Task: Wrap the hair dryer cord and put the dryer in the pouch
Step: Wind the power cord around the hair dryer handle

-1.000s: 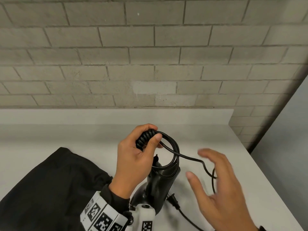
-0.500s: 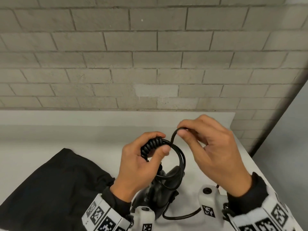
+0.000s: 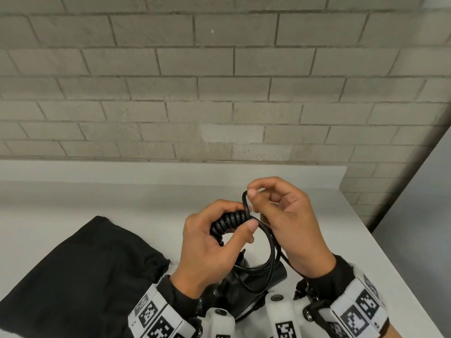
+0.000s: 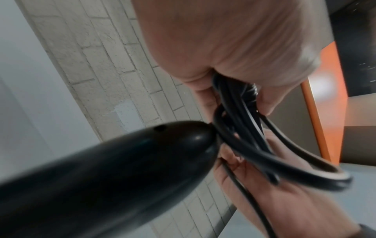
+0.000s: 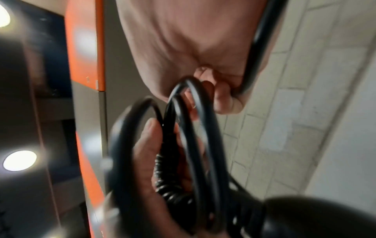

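The left hand had its grip closed around the ribbed black strain-relief end of the black rubber cord, thumb pressed against the gathered loops. Those loops hung from the hand as a rough ring, sagging down onto the glossy black plastic hair dryer, which lay near the front edge of the white tabletop, partly hidden under both wrists. The right hand sat just beside the left and slightly farther toward the back edge, its grip pinching a strand of the cord between thumb and forefinger and bending it over the top of the ribbed section; its other fingers were curled. In the left wrist view the dryer's tapered handle end met the bundled loops. The flat black fabric pouch lay on the tabletop toward the front left corner, its drawn mouth facing the dryer, close to the left sleeve. A grey brick wall rose behind the back edge.
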`<control>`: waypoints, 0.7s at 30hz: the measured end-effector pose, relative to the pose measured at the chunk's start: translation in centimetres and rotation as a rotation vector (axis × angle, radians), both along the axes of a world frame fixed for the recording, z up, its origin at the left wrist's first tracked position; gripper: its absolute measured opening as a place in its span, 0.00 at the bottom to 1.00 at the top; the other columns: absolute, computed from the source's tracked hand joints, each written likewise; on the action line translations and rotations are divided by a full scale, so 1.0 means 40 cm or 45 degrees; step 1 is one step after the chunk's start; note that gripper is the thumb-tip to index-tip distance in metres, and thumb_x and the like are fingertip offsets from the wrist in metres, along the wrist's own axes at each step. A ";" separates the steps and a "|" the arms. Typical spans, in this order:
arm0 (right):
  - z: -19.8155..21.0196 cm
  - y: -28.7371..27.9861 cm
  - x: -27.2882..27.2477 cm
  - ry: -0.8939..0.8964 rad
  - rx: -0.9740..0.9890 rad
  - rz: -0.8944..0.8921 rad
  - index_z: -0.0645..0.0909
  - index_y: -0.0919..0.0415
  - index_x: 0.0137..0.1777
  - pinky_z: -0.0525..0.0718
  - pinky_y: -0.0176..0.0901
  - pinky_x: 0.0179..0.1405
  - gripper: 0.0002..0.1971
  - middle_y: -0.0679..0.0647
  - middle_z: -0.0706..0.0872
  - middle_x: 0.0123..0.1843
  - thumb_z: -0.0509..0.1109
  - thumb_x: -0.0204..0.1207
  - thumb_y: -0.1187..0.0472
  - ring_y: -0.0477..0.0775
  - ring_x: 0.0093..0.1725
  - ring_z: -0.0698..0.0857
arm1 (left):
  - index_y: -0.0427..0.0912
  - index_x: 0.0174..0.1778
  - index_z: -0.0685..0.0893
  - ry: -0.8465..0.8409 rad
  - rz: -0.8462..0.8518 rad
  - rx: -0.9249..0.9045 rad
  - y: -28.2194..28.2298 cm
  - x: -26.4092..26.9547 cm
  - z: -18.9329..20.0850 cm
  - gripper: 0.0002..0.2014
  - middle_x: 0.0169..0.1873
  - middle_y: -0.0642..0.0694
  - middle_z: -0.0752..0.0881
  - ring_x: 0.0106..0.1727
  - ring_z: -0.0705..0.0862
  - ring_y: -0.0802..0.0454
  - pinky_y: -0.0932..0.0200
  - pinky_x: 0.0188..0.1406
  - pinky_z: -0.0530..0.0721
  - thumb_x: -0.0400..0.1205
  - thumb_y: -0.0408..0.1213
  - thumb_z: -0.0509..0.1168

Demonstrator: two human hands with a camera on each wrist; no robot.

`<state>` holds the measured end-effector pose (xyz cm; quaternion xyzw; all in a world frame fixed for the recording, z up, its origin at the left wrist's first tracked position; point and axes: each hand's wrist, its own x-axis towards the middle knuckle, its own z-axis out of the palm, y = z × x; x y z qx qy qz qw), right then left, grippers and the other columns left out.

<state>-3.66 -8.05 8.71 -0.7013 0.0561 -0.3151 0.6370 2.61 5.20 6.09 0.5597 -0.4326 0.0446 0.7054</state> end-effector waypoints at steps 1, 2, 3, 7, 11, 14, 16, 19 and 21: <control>-0.008 0.003 -0.001 0.026 0.059 0.009 0.88 0.58 0.48 0.80 0.37 0.35 0.02 0.45 0.86 0.32 0.74 0.77 0.62 0.43 0.33 0.82 | 0.41 0.47 0.86 0.002 0.004 -0.016 0.000 0.000 0.000 0.07 0.30 0.48 0.90 0.28 0.90 0.53 0.64 0.36 0.88 0.76 0.38 0.73; -0.016 0.006 -0.002 0.051 0.125 0.027 0.88 0.59 0.47 0.80 0.39 0.35 0.03 0.47 0.85 0.31 0.74 0.77 0.61 0.44 0.32 0.81 | 0.41 0.47 0.86 0.003 0.010 -0.030 0.000 -0.001 -0.001 0.07 0.30 0.49 0.90 0.27 0.89 0.53 0.64 0.35 0.88 0.76 0.38 0.73; -0.021 0.010 -0.004 0.069 0.193 0.054 0.87 0.61 0.47 0.79 0.39 0.33 0.03 0.49 0.84 0.31 0.74 0.77 0.61 0.45 0.31 0.80 | 0.41 0.48 0.86 0.004 0.016 -0.040 0.000 -0.001 -0.002 0.07 0.30 0.50 0.90 0.27 0.89 0.52 0.63 0.35 0.88 0.76 0.38 0.73; -0.047 0.027 -0.023 0.078 0.315 0.142 0.89 0.60 0.50 0.78 0.40 0.33 0.10 0.54 0.87 0.37 0.68 0.83 0.56 0.47 0.33 0.82 | 0.40 0.49 0.85 0.004 0.060 -0.059 -0.002 -0.003 -0.010 0.08 0.29 0.53 0.89 0.27 0.89 0.51 0.61 0.33 0.88 0.77 0.39 0.72; -0.082 0.046 -0.039 -0.007 0.256 0.271 0.86 0.55 0.60 0.83 0.43 0.43 0.27 0.57 0.90 0.48 0.74 0.70 0.36 0.52 0.44 0.86 | 0.40 0.48 0.85 0.001 0.163 -0.067 -0.005 0.001 -0.017 0.09 0.31 0.51 0.89 0.28 0.88 0.53 0.58 0.33 0.88 0.78 0.41 0.71; -0.091 0.060 -0.045 -0.039 0.223 0.237 0.84 0.56 0.62 0.88 0.41 0.49 0.27 0.52 0.91 0.53 0.80 0.67 0.42 0.51 0.51 0.90 | 0.44 0.49 0.85 -0.029 0.215 -0.080 -0.003 0.002 -0.015 0.07 0.36 0.52 0.91 0.34 0.90 0.54 0.60 0.36 0.89 0.77 0.41 0.72; -0.088 0.066 -0.048 -0.063 0.228 0.195 0.84 0.58 0.61 0.87 0.35 0.44 0.18 0.48 0.92 0.47 0.78 0.74 0.54 0.45 0.45 0.90 | 0.45 0.50 0.85 -0.041 0.245 -0.090 -0.001 0.002 -0.014 0.08 0.37 0.53 0.90 0.34 0.90 0.55 0.61 0.36 0.88 0.77 0.41 0.72; -0.083 0.070 -0.052 -0.069 0.171 0.159 0.86 0.60 0.57 0.85 0.32 0.41 0.10 0.47 0.91 0.42 0.73 0.78 0.64 0.41 0.40 0.88 | 0.43 0.50 0.85 -0.029 0.299 -0.091 0.002 0.005 -0.018 0.09 0.35 0.53 0.89 0.30 0.88 0.53 0.58 0.34 0.88 0.77 0.42 0.72; -0.079 0.069 -0.053 -0.058 0.126 0.143 0.87 0.59 0.52 0.84 0.32 0.39 0.06 0.49 0.91 0.38 0.73 0.77 0.64 0.40 0.36 0.87 | 0.43 0.50 0.85 -0.043 0.332 -0.083 0.002 0.006 -0.017 0.10 0.36 0.54 0.89 0.32 0.88 0.55 0.59 0.35 0.88 0.77 0.42 0.72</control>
